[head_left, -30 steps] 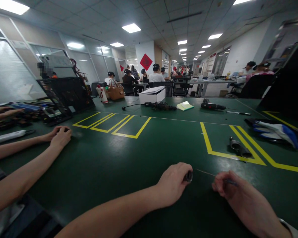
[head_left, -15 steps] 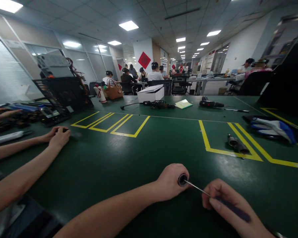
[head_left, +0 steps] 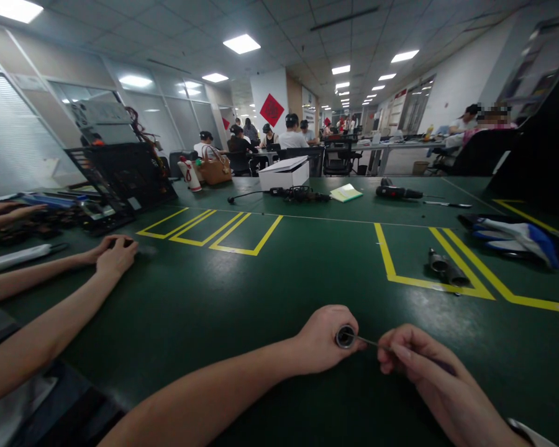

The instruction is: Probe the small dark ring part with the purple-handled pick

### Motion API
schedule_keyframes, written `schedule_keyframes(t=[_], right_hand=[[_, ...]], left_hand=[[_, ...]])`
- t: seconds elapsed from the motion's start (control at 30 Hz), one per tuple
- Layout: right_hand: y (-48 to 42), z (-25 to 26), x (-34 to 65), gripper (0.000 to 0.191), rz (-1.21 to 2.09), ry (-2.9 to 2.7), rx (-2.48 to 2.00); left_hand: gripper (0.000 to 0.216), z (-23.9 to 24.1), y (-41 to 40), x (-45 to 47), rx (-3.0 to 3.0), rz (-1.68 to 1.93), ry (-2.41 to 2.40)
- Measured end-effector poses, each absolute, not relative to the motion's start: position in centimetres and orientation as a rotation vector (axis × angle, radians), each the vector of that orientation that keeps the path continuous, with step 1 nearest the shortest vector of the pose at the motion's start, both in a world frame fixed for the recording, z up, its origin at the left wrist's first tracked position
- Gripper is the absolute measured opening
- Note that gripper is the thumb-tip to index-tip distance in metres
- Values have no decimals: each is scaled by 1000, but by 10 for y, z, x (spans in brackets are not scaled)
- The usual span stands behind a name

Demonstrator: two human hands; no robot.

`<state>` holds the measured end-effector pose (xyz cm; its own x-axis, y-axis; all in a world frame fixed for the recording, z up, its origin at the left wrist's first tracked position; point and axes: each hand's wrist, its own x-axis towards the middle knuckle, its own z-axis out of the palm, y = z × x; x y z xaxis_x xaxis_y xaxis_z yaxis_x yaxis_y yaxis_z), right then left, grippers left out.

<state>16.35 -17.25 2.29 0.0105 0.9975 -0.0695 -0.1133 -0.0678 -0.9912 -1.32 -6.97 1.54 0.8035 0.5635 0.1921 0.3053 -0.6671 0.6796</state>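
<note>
My left hand (head_left: pixel 323 340) is closed around a round metal tube (head_left: pixel 345 336); its open end faces me and the rest is hidden in the fist. My right hand (head_left: pixel 431 363) grips a thin screwdriver (head_left: pixel 369 341), with part of the dark handle showing beneath the fingers. The shaft reaches across to the tube, and its tip goes into the opening. Both hands are low over the green table. Two metal fittings (head_left: pixel 447 268) lie beyond my right hand, inside a yellow tape outline.
Another person's hands (head_left: pixel 116 254) work at the left. Blue-and-white gloves (head_left: pixel 517 239) lie right. Farther back are a power drill (head_left: pixel 398 191), a notepad (head_left: pixel 347 193), a corded tool (head_left: pixel 300 194) and a white box (head_left: pixel 284 176). A black frame (head_left: pixel 121 180) stands at the far left.
My right hand has come up slightly, and its fingers have moved forward over the screwdriver's shaft, covering more of the handle. The tube's opening has turned a little more toward me.
</note>
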Motion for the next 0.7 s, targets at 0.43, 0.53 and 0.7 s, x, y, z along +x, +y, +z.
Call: schedule_keyframes(t=[0.43,0.53,0.7], right_hand=[[-173,29,159,24,1281,-1138,-1222],[-173,25,161,22,1289,-1093,-1166],[-178,24,164,24,1088,-1358,-1294]], left_hand=[[14,17,-69,-13,2370,505,589],[14,18,-69,-13,2346,513,640],[11,16,-69,-14,2362,506,674]])
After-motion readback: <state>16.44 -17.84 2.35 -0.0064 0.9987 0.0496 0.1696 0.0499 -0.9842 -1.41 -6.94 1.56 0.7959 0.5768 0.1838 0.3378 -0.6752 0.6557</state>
